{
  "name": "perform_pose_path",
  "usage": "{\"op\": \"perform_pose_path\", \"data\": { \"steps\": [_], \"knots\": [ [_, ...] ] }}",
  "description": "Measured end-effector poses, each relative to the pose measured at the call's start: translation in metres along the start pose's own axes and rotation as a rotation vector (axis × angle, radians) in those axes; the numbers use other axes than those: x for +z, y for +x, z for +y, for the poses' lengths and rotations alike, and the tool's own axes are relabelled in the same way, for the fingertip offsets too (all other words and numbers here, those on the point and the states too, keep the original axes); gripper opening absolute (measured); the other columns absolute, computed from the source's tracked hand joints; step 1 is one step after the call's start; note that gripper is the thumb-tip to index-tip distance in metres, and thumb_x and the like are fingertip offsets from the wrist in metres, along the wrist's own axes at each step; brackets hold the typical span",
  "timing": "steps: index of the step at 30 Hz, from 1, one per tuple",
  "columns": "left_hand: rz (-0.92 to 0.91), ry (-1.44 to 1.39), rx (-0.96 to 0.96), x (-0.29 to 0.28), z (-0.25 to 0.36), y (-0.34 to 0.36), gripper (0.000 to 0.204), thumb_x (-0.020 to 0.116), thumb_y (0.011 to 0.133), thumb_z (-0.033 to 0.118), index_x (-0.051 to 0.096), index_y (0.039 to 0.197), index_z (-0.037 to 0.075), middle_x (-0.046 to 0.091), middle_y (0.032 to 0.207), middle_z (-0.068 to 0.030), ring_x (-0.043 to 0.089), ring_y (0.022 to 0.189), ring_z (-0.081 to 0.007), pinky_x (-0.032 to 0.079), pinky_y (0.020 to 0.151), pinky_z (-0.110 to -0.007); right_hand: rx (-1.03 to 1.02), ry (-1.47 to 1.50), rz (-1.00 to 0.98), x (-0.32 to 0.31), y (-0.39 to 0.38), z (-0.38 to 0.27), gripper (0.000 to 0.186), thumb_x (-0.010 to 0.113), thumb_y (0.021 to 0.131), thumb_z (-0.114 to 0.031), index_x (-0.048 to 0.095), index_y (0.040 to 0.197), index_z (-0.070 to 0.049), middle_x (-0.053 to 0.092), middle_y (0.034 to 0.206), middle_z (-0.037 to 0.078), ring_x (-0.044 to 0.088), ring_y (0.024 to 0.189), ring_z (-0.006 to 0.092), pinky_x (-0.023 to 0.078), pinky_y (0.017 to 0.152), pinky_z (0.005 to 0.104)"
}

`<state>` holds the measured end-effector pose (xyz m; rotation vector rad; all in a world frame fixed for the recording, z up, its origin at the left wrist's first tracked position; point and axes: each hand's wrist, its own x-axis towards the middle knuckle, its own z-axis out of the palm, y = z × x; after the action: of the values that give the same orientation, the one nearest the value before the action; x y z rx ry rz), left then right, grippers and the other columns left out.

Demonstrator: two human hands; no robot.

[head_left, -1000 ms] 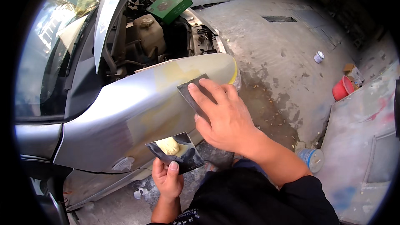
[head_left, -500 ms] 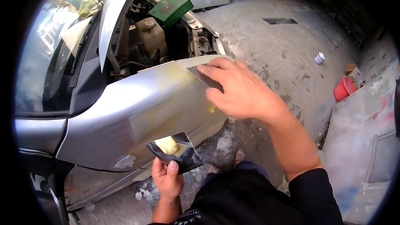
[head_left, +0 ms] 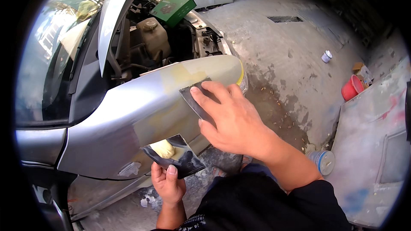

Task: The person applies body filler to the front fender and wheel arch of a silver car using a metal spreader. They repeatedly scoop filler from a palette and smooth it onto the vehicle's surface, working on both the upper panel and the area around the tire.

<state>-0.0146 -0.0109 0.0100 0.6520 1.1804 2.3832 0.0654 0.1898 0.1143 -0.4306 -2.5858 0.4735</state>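
A dark flat scraper (head_left: 187,96) is gripped in my right hand (head_left: 227,119), fingertips pressed on its back, against the silver car fender (head_left: 98,137), which has pale yellow and beige patches near it. Below, my left hand (head_left: 168,183) grips a dark square board (head_left: 188,164) by its lower edge, thumb on top. A mound of cream-yellow paste (head_left: 163,148) sits on the board. Yellow tape (head_left: 241,75) edges the fender's front end.
The raised hood (head_left: 112,15) stands over the open engine bay, where a green box (head_left: 173,8) rests. On the concrete floor (head_left: 278,51) are a small tin (head_left: 326,56), red bucket (head_left: 352,87) and paint pail (head_left: 321,162). A paint-stained panel (head_left: 364,162) is at right.
My right hand with the scraper swept up and right along the fender, then came back down and left. The board in my left hand has shifted slightly left.
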Motion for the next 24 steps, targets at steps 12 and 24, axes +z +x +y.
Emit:
{"op": "perform_pose_path", "data": {
  "steps": [12,24],
  "knots": [
    [-0.036,0.034,0.051,-0.005,0.004,0.005,0.049,0.054,0.091,0.003,0.039,0.137,-0.002,0.054,0.131,-0.0134,0.054,0.119,-0.0243,0.042,0.104,-0.040,-0.026,0.057,0.100,0.015,-0.034,0.017,0.055,0.065,0.078,-0.018,0.054,0.130,-0.006,0.047,0.132,0.014,0.048,0.101,0.0374,0.047,0.088,0.0454],
    [0.036,-0.211,-0.055,0.057,0.016,-0.005,0.046,0.049,0.096,0.005,0.036,0.140,0.005,0.051,0.134,-0.0131,0.052,0.122,-0.0247,0.040,0.106,-0.041,-0.378,0.770,-0.094,0.022,-0.088,0.032,0.055,0.069,0.078,-0.009,0.056,0.131,-0.006,0.048,0.135,0.017,0.048,0.118,0.0353,0.041,0.100,0.0443]
  ]
}}
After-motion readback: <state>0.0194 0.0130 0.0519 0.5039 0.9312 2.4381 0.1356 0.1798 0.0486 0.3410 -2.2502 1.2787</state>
